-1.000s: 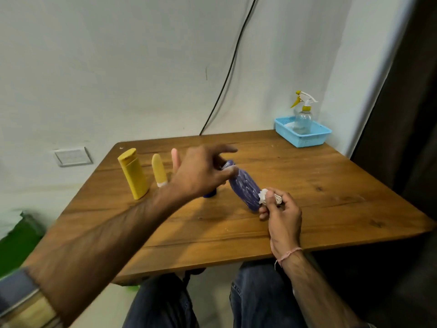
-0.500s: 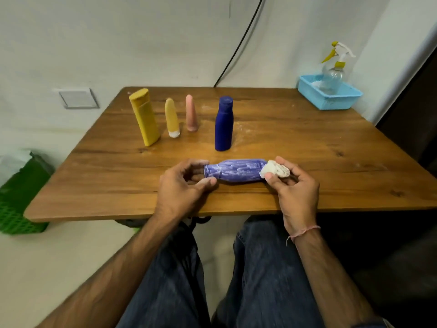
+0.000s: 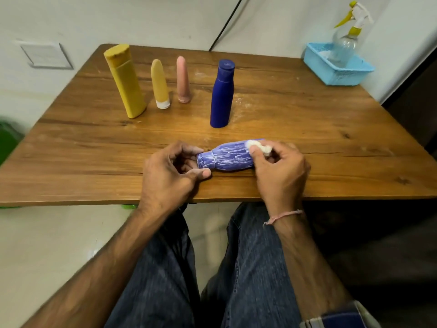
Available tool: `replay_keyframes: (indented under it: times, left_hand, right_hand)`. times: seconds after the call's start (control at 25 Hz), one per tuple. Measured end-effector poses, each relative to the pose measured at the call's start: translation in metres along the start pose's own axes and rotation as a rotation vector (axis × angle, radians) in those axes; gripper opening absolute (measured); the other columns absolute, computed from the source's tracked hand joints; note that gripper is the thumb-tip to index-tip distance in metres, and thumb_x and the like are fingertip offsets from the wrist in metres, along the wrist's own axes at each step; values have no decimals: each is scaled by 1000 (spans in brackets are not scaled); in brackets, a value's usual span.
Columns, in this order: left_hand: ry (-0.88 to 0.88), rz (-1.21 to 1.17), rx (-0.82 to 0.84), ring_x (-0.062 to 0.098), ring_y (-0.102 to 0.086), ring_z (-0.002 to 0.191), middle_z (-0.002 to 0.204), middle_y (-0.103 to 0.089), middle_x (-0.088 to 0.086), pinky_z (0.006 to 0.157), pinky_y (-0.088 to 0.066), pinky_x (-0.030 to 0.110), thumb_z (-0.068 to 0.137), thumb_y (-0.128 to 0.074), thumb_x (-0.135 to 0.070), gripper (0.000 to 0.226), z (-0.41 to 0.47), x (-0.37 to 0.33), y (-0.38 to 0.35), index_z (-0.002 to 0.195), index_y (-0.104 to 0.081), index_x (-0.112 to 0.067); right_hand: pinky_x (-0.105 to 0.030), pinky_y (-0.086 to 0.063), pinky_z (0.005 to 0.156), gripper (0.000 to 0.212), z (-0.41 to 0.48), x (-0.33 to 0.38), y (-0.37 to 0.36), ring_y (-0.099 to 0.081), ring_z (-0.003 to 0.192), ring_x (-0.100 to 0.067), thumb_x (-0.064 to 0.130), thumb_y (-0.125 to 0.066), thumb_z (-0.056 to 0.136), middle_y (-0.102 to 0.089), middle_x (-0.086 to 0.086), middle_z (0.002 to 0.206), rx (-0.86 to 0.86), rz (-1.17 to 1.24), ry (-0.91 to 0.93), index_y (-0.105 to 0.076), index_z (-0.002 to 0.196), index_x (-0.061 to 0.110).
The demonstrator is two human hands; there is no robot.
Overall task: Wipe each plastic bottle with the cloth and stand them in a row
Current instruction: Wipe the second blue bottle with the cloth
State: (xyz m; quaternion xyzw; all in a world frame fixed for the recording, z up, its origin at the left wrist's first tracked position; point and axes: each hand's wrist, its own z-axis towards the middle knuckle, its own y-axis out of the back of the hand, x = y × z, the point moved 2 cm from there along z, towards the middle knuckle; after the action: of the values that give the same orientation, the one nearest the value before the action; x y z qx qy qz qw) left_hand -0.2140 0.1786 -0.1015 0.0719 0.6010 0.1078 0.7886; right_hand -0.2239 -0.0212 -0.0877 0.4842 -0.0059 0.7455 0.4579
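4 bottles stand in a row: tall yellow bottle (image 3: pixel 125 81), small yellow tube (image 3: pixel 160 85), pink tube (image 3: pixel 183 79), dark blue bottle (image 3: pixel 221 94). Near the table (image 3: pixel 307 129) front edge, our left hand (image 3: pixel 169 174) grips the neck end of the streaked purple bottle (image 3: pixel 227 158), held sideways. Our right hand (image 3: pixel 280 171) pinches the white cloth (image 3: pixel 257 146) against its base.

Four bottles (image 3: pixel 182 79) stand behind the lying bottle (image 3: pixel 227 159); sprayer (image 3: pixel 344 47) apparently in basket (image 3: pixel 340 76).
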Motion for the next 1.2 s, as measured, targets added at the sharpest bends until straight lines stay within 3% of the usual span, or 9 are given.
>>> replay_keyframes:
  times: [0.16, 0.36, 0.52, 0.64, 0.76, 0.84, 1.0, 1.2]
  left_hand:
    - [-21, 6, -37, 9, -62, 66, 75, -70, 5, 70, -55, 23, 65, -90, 0, 38, -1, 5, 2, 95, -74, -16]
    - [-95, -12, -13, 20, -68, 74, 85, -71, 8, 74, -60, 36, 66, -91, -4, 37, 0, 7, -4, 97, -72, -12]
    - [-163, 9, -33, 26, -68, 77, 90, -69, 5, 73, -60, 51, 67, -86, -14, 33, 0, 15, -2, 96, -70, -18]
    - [-190, 21, -24, 27, -67, 78, 90, -67, 4, 70, -60, 52, 69, -85, -15, 32, -1, 14, -1, 96, -68, -18]
    - [-204, 14, -25, 27, -67, 77, 89, -66, 5, 69, -59, 51, 69, -84, -15, 32, -1, 12, -3, 95, -67, -19]
    - [-223, 36, -26, 26, -66, 77, 89, -65, 5, 68, -59, 51, 69, -84, -14, 31, -1, 13, -3, 95, -67, -18]
    - [-272, 121, -34, 24, -65, 78, 89, -64, 4, 66, -58, 48, 67, -83, -14, 29, -2, 11, 0, 92, -68, -13]
    - [-282, 126, -30, 22, -64, 76, 88, -62, 3, 65, -58, 46, 67, -83, -15, 30, -2, 10, -3, 93, -68, -12]
  right_hand:
    - [-9, -36, 60, 10, -25, 31, -16, -49, 61, -9, 24, -80, 82, -56, -2, 73, 135, 11, 191, -80, 91, 19]
    - [-33, -54, 74, 18, 23, -4, 8, -62, 82, -18, 23, -76, 86, -64, 0, 88, 25, -159, -83, -78, 101, 13]
    - [-23, -49, 62, 15, -14, 41, -16, -57, 73, -12, 25, -76, 86, -61, -2, 86, 236, -54, 209, -79, 99, 17]
    - [-24, -52, 63, 14, 8, 30, -10, -59, 74, -13, 24, -75, 87, -64, -3, 89, 201, -157, 216, -77, 97, 14]
    - [-24, -55, 71, 16, 38, 9, 2, -62, 90, -15, 25, -70, 90, -66, -2, 100, 117, -260, -32, -74, 101, 13]
    - [-21, -52, 68, 14, 25, 23, -6, -61, 83, -13, 26, -71, 90, -65, -1, 96, 112, -237, 54, -76, 98, 15]
    - [-16, -47, 60, 14, -3, 43, -12, -58, 74, -9, 28, -75, 87, -62, 1, 88, 283, -133, 243, -77, 97, 17]
    - [-15, -52, 77, 18, 39, 8, 4, -62, 88, -14, 26, -70, 89, -68, -1, 100, 104, -271, -15, -76, 103, 14]
